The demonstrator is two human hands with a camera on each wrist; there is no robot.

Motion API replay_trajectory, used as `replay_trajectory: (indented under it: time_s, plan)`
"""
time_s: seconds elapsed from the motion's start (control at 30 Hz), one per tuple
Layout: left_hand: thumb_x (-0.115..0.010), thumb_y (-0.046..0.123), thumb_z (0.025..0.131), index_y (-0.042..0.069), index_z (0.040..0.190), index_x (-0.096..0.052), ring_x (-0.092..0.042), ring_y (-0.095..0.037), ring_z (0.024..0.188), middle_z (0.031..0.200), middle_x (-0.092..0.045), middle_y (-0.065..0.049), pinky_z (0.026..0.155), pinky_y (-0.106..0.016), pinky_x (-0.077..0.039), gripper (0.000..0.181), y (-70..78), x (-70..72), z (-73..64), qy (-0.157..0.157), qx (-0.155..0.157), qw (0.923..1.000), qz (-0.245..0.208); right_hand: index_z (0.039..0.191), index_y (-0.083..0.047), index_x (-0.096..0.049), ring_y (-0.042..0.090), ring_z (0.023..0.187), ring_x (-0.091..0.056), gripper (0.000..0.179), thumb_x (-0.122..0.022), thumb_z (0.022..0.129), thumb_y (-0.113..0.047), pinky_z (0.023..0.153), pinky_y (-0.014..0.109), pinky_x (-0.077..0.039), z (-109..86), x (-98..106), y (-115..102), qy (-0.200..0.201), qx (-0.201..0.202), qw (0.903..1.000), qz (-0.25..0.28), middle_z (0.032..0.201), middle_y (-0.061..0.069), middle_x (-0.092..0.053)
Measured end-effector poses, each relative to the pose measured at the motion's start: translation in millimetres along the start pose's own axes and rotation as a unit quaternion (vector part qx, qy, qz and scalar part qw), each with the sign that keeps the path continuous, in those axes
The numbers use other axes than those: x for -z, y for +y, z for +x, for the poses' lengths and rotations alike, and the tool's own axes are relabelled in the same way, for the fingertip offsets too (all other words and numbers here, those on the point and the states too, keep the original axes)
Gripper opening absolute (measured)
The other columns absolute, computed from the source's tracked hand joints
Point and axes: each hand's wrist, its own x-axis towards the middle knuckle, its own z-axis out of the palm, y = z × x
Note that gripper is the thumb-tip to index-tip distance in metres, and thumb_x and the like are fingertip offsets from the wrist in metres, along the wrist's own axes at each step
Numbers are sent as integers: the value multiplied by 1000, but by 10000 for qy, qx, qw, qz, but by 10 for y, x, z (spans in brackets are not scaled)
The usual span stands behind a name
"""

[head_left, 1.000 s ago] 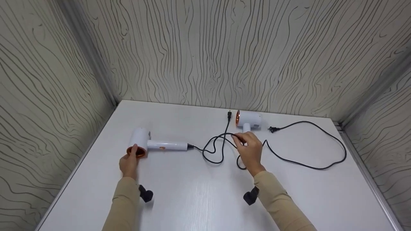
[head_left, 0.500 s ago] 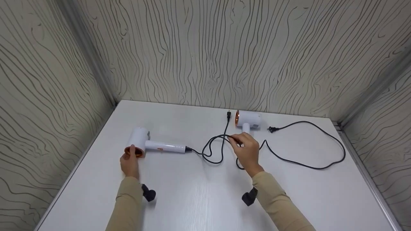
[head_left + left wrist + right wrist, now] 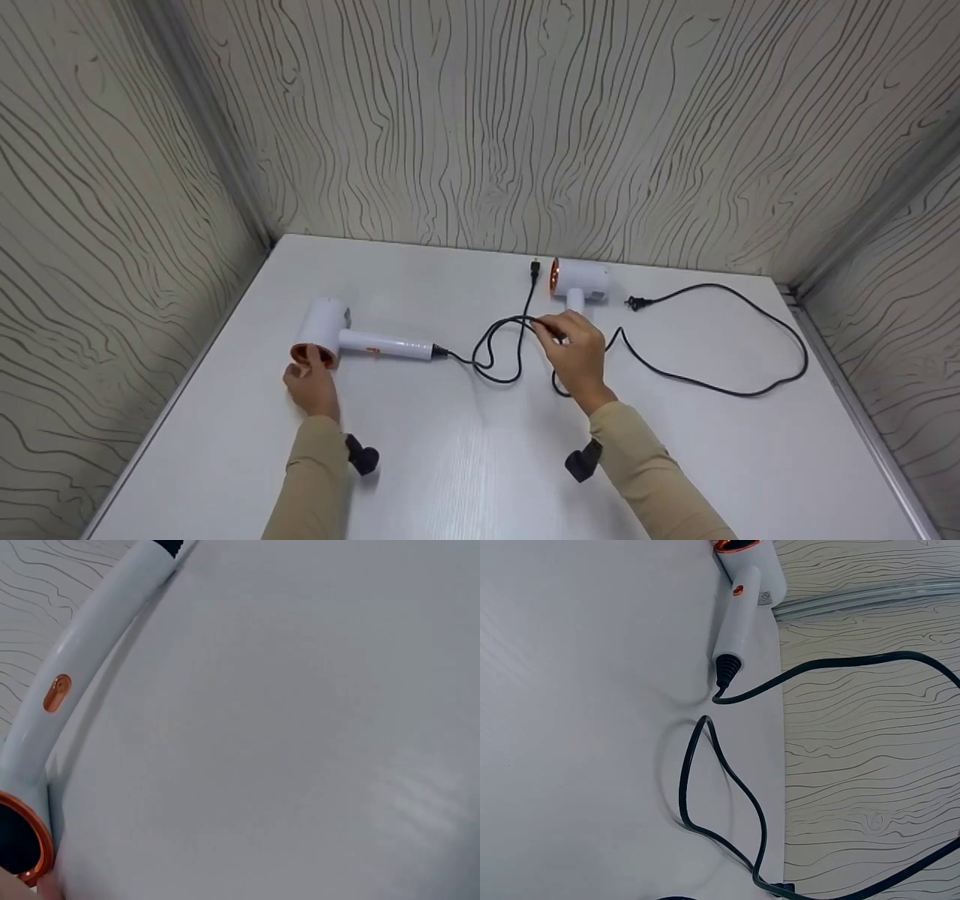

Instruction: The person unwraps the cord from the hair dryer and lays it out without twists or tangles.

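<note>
A white hair dryer (image 3: 322, 322) with an orange nozzle rim lies at the left of the table, its handle pointing right. At its nozzle is my left hand (image 3: 313, 390), pinching the rim with one digit over the opening. In the left wrist view, the dryer's handle (image 3: 82, 652) runs up the left side, with only bits of fingers (image 3: 49, 886) at the bottom corner. My right hand (image 3: 576, 356) pinches a black cord (image 3: 517, 319) above the table. The right wrist view shows the cord's loop (image 3: 684, 787) and this dryer's handle (image 3: 737, 619), but not the hand.
Behind my right hand, a second white hair dryer (image 3: 581, 279) lies near the back wall, its handle partly hidden. One plug (image 3: 535, 268) sits left of it, another plug (image 3: 637, 302) to its right. A long cord (image 3: 802, 352) curves along the right side.
The left dryer has shifted slightly left and its handle has tilted a little. My left wrist has swung right while the fingers stay at the nozzle. The right hand moved slightly left with the cord.
</note>
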Motion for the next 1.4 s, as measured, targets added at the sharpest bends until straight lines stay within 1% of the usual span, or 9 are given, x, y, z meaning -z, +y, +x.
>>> replay_trajectory:
  time_s: [0.17,0.3,0.4,0.5,0.73,0.93,1.1,1.27,1.4]
  plan:
    - [-43,44,98,-7,148,-20,-37,-34,139,152,-31,-25,117,-42,-36,75,-17,-131,-123,394,65,9992,-76,80,-5,-74,13,61,-60,8,-77,75,0,59,3,-43,-3,-2,8,3,-5,10000,32,70,5,-66]
    - [-49,34,97,-14,134,-41,-49,-37,123,136,-48,-30,107,-44,-42,61,-38,-269,-224,782,-183,9967,71,79,-4,-74,13,61,-60,4,-77,77,-3,59,5,-44,5,-3,18,27,22,9999,122,69,6,-66]
    - [-52,26,95,-16,122,-52,-53,-41,117,125,-56,-32,104,-47,-43,50,-65,-361,-288,931,-414,9943,318,78,-4,-74,13,61,-60,3,-77,77,-4,59,7,-45,15,-8,19,22,14,9998,189,69,5,-66]
    - [-52,24,95,-15,124,-50,-51,-42,120,128,-54,-33,107,-49,-41,49,-89,-432,-342,801,-447,9939,618,79,-4,-74,13,61,-59,5,-77,76,-1,58,9,-46,33,-13,10,12,1,9998,209,69,5,-66]
    - [-54,23,93,-11,139,-35,-41,-41,127,136,-42,-31,113,-48,-35,61,-136,-581,-454,591,-294,9953,707,79,-3,-74,13,61,-60,4,-76,79,-6,59,7,-45,45,-25,-5,-40,-34,9999,160,69,5,-66]
    - [-55,25,94,-9,143,-29,-38,-40,131,140,-39,-29,114,-47,-36,65,-147,-683,-586,147,-42,9953,954,77,-4,-73,13,61,-59,4,-77,77,-4,58,8,-45,49,-29,-3,18,60,9998,162,68,4,-66]
    - [-58,23,91,-10,140,-33,-42,-40,127,136,-44,-29,111,-48,-37,64,-162,-793,-696,9,-245,9933,1132,78,-5,-74,13,61,-59,5,-77,76,-1,58,10,-46,67,-23,-6,22,149,9998,155,69,4,-66]
    - [-63,22,87,-13,132,-44,-49,-45,122,128,-52,-32,107,-49,-41,60,-203,-929,-782,-185,-456,9859,1598,78,-5,-74,12,60,-59,5,-77,77,-1,57,12,-47,72,-21,-20,16,233,9995,204,68,5,-65]
    - [-64,28,85,-14,120,-53,-55,-46,115,121,-58,-33,101,-50,-45,56,-204,-1017,-819,-279,-532,9732,2220,78,-4,-74,13,60,-58,5,-75,82,-8,55,15,-47,83,-19,-32,50,349,9990,271,68,6,-65]
